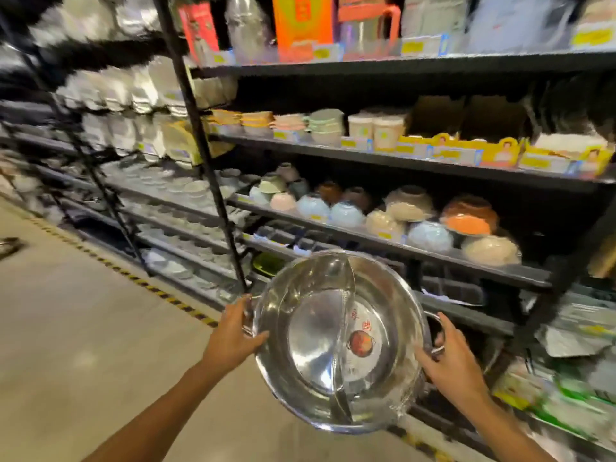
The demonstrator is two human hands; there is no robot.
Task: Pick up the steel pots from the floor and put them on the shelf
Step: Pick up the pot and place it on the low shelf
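Observation:
A wide, shallow steel pot [320, 338] with a curved divider down its middle and a round red sticker inside is held up in front of the black shelving [400, 248]. My left hand [233, 331] grips its left handle and rim. My right hand [450, 355] grips its right handle. The pot tilts toward me, its open side facing the camera, and it hangs off the floor at the height of the lower shelves. The view is blurred by motion.
The black metal rack holds bowls [346, 213] on the shelf just above the pot, cups and boxes higher up, and packets [580, 388] at lower right. A black upright post [206, 168] stands left of the pot. The concrete floor [83, 345] with a striped tape line lies to the left.

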